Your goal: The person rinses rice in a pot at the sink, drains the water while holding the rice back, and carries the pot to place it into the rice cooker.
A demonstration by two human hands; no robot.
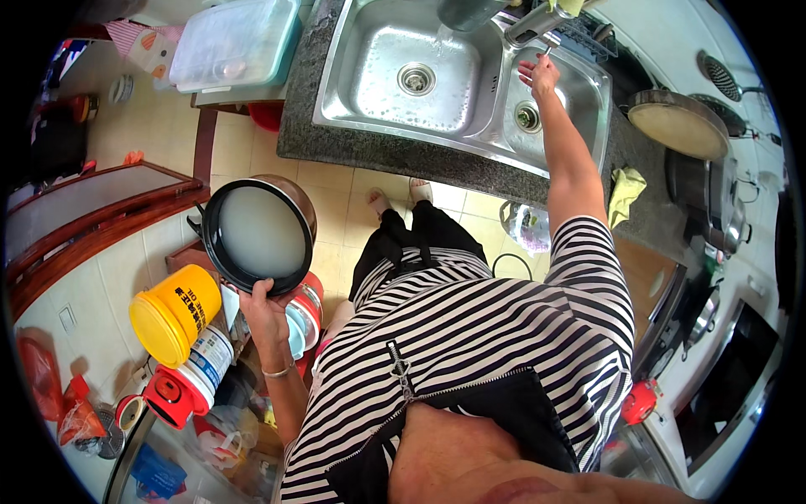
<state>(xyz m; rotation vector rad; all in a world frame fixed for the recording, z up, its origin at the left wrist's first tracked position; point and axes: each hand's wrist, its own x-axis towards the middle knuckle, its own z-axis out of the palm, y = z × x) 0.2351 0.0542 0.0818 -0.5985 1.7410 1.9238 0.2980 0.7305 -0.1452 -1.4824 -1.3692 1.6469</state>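
Note:
My left hand grips the near rim of a dark-rimmed pot at the left, off the counter. Cloudy whitish liquid fills the view inside it, and a side handle juts out at the pot's left. Over the smaller right basin of a stainless steel double sink, my right hand reaches out, thumb and forefinger on the lever of the tap, other fingers spread. A dark container sits at the far edge of the larger left basin, with water running beside or from it.
A lidded plastic box stands left of the sink. A round pan and a yellow-green cloth are on the right counter. Below my left arm are a yellow bucket and a red-lidded tub. A plastic bag lies below the counter.

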